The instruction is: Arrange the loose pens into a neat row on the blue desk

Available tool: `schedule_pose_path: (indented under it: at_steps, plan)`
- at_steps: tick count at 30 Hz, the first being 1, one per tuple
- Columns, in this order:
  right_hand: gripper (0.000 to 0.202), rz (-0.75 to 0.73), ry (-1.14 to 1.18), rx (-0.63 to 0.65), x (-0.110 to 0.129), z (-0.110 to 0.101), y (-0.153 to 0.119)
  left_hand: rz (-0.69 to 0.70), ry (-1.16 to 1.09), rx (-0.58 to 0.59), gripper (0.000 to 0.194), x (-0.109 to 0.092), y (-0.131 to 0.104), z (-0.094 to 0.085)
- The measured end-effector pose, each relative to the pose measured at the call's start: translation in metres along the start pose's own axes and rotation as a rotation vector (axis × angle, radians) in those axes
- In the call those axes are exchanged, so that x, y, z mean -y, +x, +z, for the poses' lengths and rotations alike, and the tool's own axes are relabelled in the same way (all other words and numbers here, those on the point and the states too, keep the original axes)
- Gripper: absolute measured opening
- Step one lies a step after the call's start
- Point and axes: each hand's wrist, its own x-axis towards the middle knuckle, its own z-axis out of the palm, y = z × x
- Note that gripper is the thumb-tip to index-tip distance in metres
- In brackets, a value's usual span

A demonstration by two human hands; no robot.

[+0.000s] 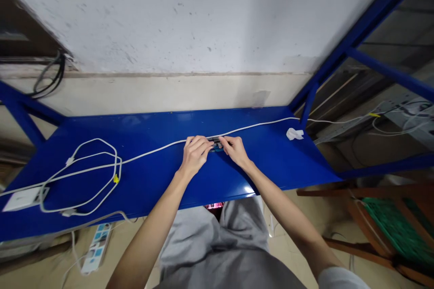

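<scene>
Several slim, pen-like dark and blue items (217, 145) lie close together on the blue shelf, just in front of the white cable. My left hand (195, 154) is closed, its fingertips bent onto the left end of the bunch. At the right end, my right hand (235, 150) has thumb and fingers pinched on the items. My fingers hide both ends, so their exact kind is too small to make out.
The white cable (159, 148) runs across the blue shelf (135, 126) and coils at the left, beside a white box (22, 198). A crumpled white tissue (294, 134) lies at the right. A power strip (97, 248) is below; a wooden chair (369, 216) stands right.
</scene>
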Motion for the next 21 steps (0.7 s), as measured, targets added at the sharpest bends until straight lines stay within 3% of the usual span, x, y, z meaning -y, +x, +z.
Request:
schedule_pose_path:
  at_steps: [4, 8, 14, 16, 21]
  plan:
    - [0.034, -0.133, 0.045, 0.033, -0.002, 0.002, 0.001, -0.07, 0.05, -0.006, 0.014, 0.0, 0.0, -0.001]
    - [0.033, -0.234, -0.025, -0.033, -0.003, 0.002, 0.002, -0.059, 0.075, 0.057, 0.02, 0.0, 0.0, -0.001]
    - [0.048, -0.133, -0.113, 0.062, 0.001, -0.001, -0.004, 0.031, 0.138, -0.003, 0.015, -0.003, 0.002, -0.008]
    - [0.049, -0.121, -0.152, 0.09, 0.004, -0.003, -0.013, 0.023, 0.138, 0.049, 0.015, -0.01, -0.004, -0.015]
    - [0.034, -0.252, -0.424, 0.15, 0.007, -0.005, -0.037, -0.042, 0.156, 0.258, 0.02, -0.027, -0.032, -0.025]
